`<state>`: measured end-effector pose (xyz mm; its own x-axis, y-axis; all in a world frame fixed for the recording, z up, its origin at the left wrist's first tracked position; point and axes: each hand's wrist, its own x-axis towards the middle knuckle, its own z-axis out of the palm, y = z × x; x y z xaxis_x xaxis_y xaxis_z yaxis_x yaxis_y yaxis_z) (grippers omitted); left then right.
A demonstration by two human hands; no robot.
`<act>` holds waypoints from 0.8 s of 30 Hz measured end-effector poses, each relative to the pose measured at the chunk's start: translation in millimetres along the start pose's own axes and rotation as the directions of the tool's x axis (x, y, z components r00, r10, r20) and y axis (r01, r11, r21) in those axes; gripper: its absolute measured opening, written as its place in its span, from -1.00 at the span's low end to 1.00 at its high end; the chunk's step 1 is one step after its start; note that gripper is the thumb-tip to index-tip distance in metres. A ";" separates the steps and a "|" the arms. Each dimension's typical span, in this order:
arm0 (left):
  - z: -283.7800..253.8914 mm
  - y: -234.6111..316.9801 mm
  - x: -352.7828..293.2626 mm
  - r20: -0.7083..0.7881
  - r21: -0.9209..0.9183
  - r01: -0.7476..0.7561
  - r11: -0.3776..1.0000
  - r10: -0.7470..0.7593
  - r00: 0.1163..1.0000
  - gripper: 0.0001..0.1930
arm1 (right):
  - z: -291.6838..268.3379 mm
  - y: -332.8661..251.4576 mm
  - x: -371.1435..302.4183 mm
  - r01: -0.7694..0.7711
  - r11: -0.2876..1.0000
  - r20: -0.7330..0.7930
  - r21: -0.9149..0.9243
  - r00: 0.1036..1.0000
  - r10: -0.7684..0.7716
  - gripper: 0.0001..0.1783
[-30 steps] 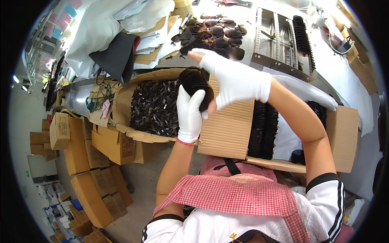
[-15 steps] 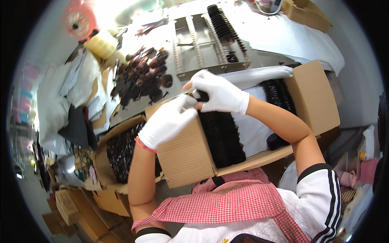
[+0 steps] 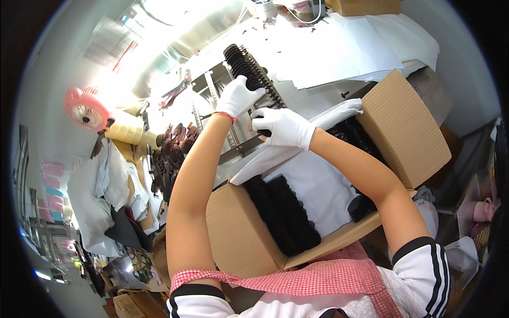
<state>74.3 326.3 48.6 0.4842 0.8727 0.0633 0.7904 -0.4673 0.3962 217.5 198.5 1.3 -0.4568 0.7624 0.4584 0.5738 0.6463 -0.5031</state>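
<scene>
A metal rack [image 3: 207,84] with toothed rails stands on the worktable, and a row of thin, dark, rounded pieces [image 3: 239,62] fills its right side. My white-gloved left hand [image 3: 238,99] reaches to the near part of this row, thumb spread away from the fingers; the glove hides some of the pieces. My right hand [image 3: 286,128], gloved with bare fingertips, is closed around a small black piece [image 3: 263,132] near the rack's front corner. Below the hands is an open cardboard box [image 3: 246,233] lined with white sheet, holding fuzzy black rows [image 3: 283,214] at its left and right ends.
Many dark brush-like pieces [image 3: 172,153] lie heaped left of the rack. Beyond them are yellow tape rolls [image 3: 126,130] and a pink fan [image 3: 86,112]. White sheets [image 3: 339,50] cover the table at the back right. The box's right flap [image 3: 405,127] sticks up beside my right forearm.
My left hand has left the right hand above the box and moved forward to the row in the rack. My right hand has shifted slightly, keeping a black piece. The view has turned.
</scene>
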 end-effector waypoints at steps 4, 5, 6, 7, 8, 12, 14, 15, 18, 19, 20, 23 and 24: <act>14.9 5.9 9.1 0.049 0.011 0.087 0.996 -0.087 0.995 -0.43 | -3.5 2.1 0.5 0.025 1.000 0.014 0.019 1.000 -0.025 -0.70; 20.3 9.8 13.0 0.084 -0.199 0.166 0.966 -0.152 0.985 -0.49 | -3.8 1.6 0.3 0.022 1.000 0.009 0.021 1.000 -0.022 -0.70; 22.9 12.5 15.9 0.160 -0.379 0.283 0.881 -0.239 0.958 -0.55 | -3.9 0.9 -0.1 0.026 0.999 -0.010 0.026 1.000 -0.026 -0.70; 23.5 16.1 18.8 0.188 -0.333 0.310 0.891 -0.259 0.947 -0.60 | -3.4 0.0 -0.8 0.014 1.000 -0.012 0.013 1.000 -0.014 -0.69; 22.0 18.4 18.6 0.097 -0.014 0.037 0.999 -0.035 0.995 -0.60 | -2.5 -0.9 -1.5 0.012 1.000 -0.027 -0.001 1.000 -0.012 -0.68; -0.2 26.1 1.1 0.051 0.384 0.200 0.901 -0.238 0.970 -0.64 | 2.6 -4.4 -2.6 -0.126 0.991 -0.139 0.052 0.981 0.132 -0.62; -19.5 21.0 -22.6 0.090 0.480 0.144 0.866 -0.212 0.973 -0.64 | 6.1 -7.3 0.9 -0.265 0.952 -0.174 0.155 0.941 0.290 -0.46; -25.9 19.0 -34.4 0.088 0.413 0.178 0.893 -0.234 0.968 -0.65 | 7.7 -9.2 4.3 -0.327 0.921 -0.194 0.211 0.910 0.367 -0.38; -36.1 13.0 -66.8 0.149 0.121 0.145 0.982 -0.162 0.975 -0.65 | 12.8 -18.5 16.8 -0.233 0.919 -0.314 0.319 0.888 0.335 -0.08; -36.5 13.0 -74.9 0.176 0.018 0.057 0.998 -0.060 0.983 -0.64 | 14.3 -21.9 21.9 -0.133 0.947 -0.370 0.291 0.898 0.239 0.08; -37.5 13.7 -82.7 0.228 -0.080 0.052 0.995 -0.032 0.973 -0.64 | 14.3 -23.6 25.8 -0.030 0.966 -0.374 0.255 0.918 0.128 0.06; -57.9 10.6 -89.8 0.429 -0.197 -0.012 0.980 0.097 0.898 -0.62 | 10.1 -24.1 29.3 -0.067 0.964 -0.281 0.257 0.949 0.141 -0.11; -65.8 8.4 -87.8 0.504 -0.468 0.180 0.865 0.094 0.859 -0.62 | 8.0 -22.4 29.6 -0.073 0.969 -0.272 0.238 0.952 0.139 -0.17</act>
<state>13.7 255.1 106.6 0.6791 0.6341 -0.3698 0.5950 -0.1806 0.7831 185.7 206.8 20.3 -0.1701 0.8066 0.5660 0.4274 0.5780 -0.6952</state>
